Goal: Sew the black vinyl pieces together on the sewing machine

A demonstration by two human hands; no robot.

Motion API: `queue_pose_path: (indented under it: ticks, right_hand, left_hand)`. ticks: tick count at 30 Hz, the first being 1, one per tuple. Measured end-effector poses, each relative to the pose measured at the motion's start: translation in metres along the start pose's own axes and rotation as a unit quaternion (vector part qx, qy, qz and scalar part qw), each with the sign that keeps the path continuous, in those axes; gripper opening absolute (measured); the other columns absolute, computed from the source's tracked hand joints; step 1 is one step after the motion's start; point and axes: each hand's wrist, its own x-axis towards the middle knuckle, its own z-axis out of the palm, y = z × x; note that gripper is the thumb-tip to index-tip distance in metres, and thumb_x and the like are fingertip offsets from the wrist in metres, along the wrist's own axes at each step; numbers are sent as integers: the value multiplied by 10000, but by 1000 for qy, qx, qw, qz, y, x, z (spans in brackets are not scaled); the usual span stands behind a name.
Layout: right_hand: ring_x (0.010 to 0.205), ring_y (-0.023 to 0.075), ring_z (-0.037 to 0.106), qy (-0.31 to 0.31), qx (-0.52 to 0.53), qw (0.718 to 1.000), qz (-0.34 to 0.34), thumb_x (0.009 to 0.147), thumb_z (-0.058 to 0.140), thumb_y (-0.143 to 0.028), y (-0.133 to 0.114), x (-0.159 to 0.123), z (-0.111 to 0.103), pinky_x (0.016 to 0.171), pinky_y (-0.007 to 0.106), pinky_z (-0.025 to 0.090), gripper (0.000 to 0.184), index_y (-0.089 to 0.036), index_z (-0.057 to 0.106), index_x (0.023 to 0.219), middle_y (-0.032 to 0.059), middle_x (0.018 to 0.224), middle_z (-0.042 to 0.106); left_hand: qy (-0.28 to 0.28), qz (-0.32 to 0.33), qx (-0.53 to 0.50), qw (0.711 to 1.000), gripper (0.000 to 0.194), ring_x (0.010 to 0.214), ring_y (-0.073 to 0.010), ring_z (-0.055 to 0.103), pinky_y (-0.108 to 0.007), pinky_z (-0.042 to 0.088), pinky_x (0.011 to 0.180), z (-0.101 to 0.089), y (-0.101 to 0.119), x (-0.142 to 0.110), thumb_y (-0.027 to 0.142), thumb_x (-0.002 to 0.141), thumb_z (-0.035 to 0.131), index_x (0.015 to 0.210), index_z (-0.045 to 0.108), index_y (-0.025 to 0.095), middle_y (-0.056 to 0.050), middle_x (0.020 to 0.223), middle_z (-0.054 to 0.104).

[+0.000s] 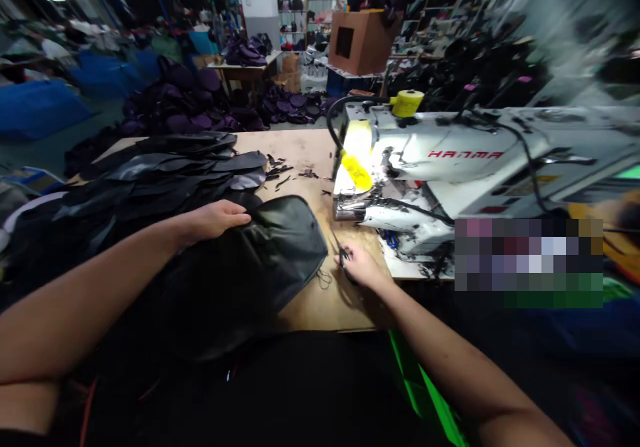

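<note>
A black, faintly glossy coated-fabric bag body [260, 260], soft and puffed, with a rounded corner and a seamed edge, lies across the front edge of the plywood desk [300, 147], its bulk hanging down toward the person's lap. The left hand [215, 221] rests open on top of it, palm down, the fingers together and lightly curved, with the forearm stretching in from the left. The right hand [363, 265] is closed in a pinch around small dark thread snips [343, 256], partly hidden by the fingers, their tips angled down just beside the bag's right edge. That forearm rises in from the lower right, the wrist held low. A thin loose thread [325, 278] curls on the bare wood next to the bag. Beyond the left hand, a heap of flat black cut panels [170, 167] overlaps in layers along the desk's left side, and small dark scraps [285, 171] lie scattered on the wood toward the back edge. At the desk's right side stands a white HANMA sewing machine [465, 160], with a roll of yellow tape [407, 103] on top
</note>
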Motion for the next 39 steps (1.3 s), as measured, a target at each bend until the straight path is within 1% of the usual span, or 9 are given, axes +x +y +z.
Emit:
queue_pose_path:
  ticks: [3, 5, 7, 11, 17, 21, 28, 34, 39]
  right_hand:
    - [1082, 273, 693, 47, -138, 987, -66, 848, 680, -251, 38, -16, 8, 960, 364, 534, 427, -234, 719, 1273, 110, 1196, 748]
    - [1131, 275, 672, 68, -190, 974, -98, 918, 592, -257, 53, -20, 12, 1004, 376, 521, 445, -215, 694, 1349, 135, 1238, 720]
    - [1122, 277, 659, 85, -222, 964, -122, 970, 517, -277, 63, -21, 16, 1008, 393, 522, 410, -183, 721, 1313, 155, 1204, 704]
    - [1115, 276, 644, 114, -235, 951, -168, 988, 484, -286, 79, -22, 22, 1008, 400, 525, 368, -168, 779, 1174, 166, 1187, 682]
    - [1037, 264, 648, 144, -231, 938, -216, 983, 494, -341, 107, 0, 21, 918, 394, 548, 354, -177, 785, 1100, 158, 1184, 677]
    - [1017, 278, 629, 174, -251, 927, -217, 962, 478, -382, 115, 37, 15, 937, 423, 523, 386, -161, 777, 1064, 162, 1140, 680]
    - [1022, 283, 599, 199, -269, 929, -160, 912, 476, -418, 110, 55, 15, 918, 415, 491, 383, -176, 756, 1012, 145, 1130, 668]
    - [1030, 283, 598, 200, -246, 932, -177, 917, 465, -372, 111, 43, 15, 965, 423, 494, 336, -175, 731, 979, 146, 1053, 665]
    - [1054, 282, 615, 197, -214, 935, -202, 934, 460, -345, 116, 29, 14, 997, 432, 509, 313, -174, 720, 973, 152, 1034, 665]
  left_hand:
    - [165, 82, 63, 981, 276, 718, -130, 580, -254, 494, 715, -21, 16, 36, 373, 903, 572, 701, 577, 186, 9, 719, 632]
    - [408, 135, 15, 903, 208, 868, -141, 654, -288, 518, 835, -32, 31, 65, 326, 961, 465, 942, 611, 179, 2, 922, 694]
    - [504, 153, -100, 844, 301, 964, -155, 713, -312, 533, 857, -30, 42, 81, 328, 1019, 356, 1216, 529, 180, -1, 1082, 713]
    - [424, 135, -170, 879, 293, 943, -169, 726, -328, 565, 846, 35, 19, 49, 427, 1039, 416, 1168, 539, 194, -14, 1078, 740]
    - [177, 102, -88, 975, 388, 685, -159, 651, -271, 522, 674, 186, -90, -90, 434, 1028, 436, 790, 636, 202, -19, 715, 676]
    - [133, 157, -4, 979, 354, 671, -146, 663, -255, 495, 663, 221, -137, -162, 336, 1064, 459, 818, 674, 201, -20, 726, 690]
    - [320, 12, 264, 910, 319, 1179, -344, 643, -454, 487, 985, 162, -150, -139, 336, 996, 573, 1227, 711, 164, -185, 1236, 716]
    - [145, -185, 285, 929, 284, 965, -308, 718, -363, 487, 790, 75, -127, -58, 342, 1014, 500, 1019, 752, 210, -142, 1079, 761]
    - [264, -114, 290, 913, 295, 947, -267, 680, -340, 450, 799, -36, -90, -27, 379, 1031, 490, 1037, 723, 198, -110, 1055, 763]
